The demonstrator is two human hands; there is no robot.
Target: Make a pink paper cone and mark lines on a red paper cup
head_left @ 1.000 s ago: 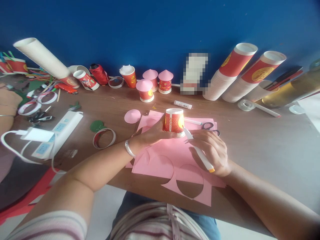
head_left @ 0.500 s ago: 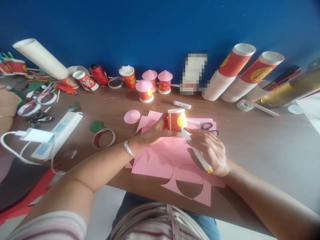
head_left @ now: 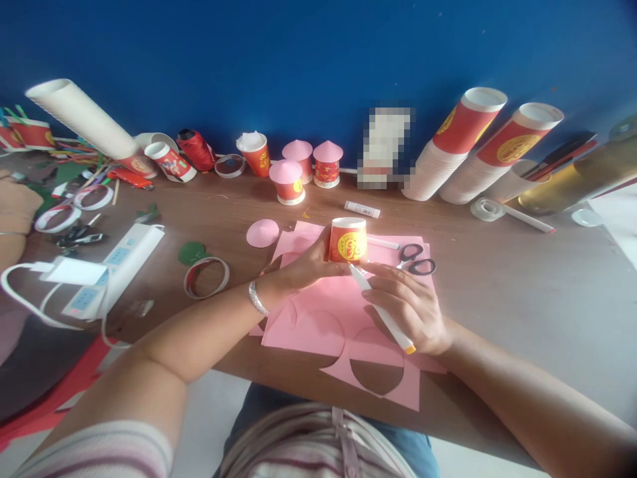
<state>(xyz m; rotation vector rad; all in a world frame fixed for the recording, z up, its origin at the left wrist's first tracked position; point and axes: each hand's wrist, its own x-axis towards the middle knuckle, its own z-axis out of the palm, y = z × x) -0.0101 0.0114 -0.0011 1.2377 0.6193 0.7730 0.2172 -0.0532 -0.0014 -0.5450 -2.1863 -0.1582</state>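
Note:
My left hand [head_left: 312, 260] is closed round the left side of a short red paper cup [head_left: 348, 242] with a yellow emblem facing me. A white marker [head_left: 385, 315] with an orange end sits in the fingers of my right hand [head_left: 411, 302]; its tip is at the lower edge of the cup, and I cannot tell if it touches. Beneath both hands lie pink paper sheets [head_left: 303, 332] with round holes cut in them. Black-handled scissors [head_left: 418, 260] and another white pen [head_left: 385, 242] rest on the paper behind my right hand.
Several pink-roofed cups, among them one in front [head_left: 290, 189], stand toward the wall. A pink paper cone [head_left: 263, 233], glue stick [head_left: 362, 209] and cut cup ring [head_left: 206, 277] lie nearer. Tall cup stacks [head_left: 438, 156] lean at right; a power strip [head_left: 119, 265] and another person's arm [head_left: 14, 219] are left.
The cup has turned in my left hand, so its yellow emblem now faces me. My right hand and the marker have shifted slightly left.

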